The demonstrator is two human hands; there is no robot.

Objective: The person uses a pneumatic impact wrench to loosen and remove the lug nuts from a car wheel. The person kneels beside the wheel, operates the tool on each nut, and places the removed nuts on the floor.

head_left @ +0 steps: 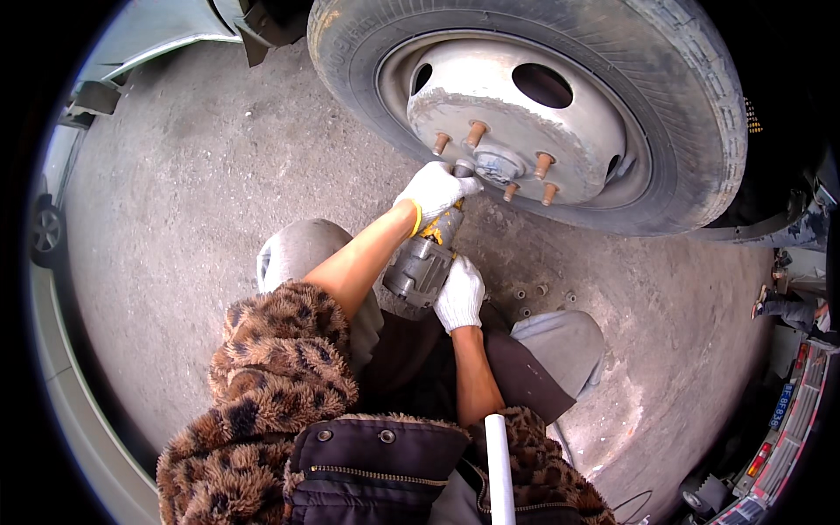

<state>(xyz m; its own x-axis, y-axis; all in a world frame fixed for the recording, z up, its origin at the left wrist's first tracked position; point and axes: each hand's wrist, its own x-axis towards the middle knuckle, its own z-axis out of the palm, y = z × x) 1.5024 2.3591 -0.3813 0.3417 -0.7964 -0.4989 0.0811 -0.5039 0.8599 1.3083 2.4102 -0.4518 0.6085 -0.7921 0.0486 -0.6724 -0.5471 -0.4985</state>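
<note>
My left hand point(437, 192), in a white knit glove with a yellow cuff, wraps round the nose of a grey and yellow impact wrench point(418, 269). Lower down, my right hand point(460, 295), also gloved in white, is closed on the back part of the same tool; its fingers are partly hidden. The socket point(464, 168) points at the wheel and overlaps the lower left of the hub, where I cannot tell if it sits on a stud. Several rusty studs point(544, 164) stick out bare from the pale steel rim point(472, 74). A large worn tire point(691, 114) surrounds it.
Several loose lug nuts point(525, 311) lie on the rough concrete floor point(219, 157) beside my right knee point(564, 346). A pale car point(66, 385) stands along the left edge. At the right are a vehicle's rear end point(779, 437) and another person's leg point(779, 306).
</note>
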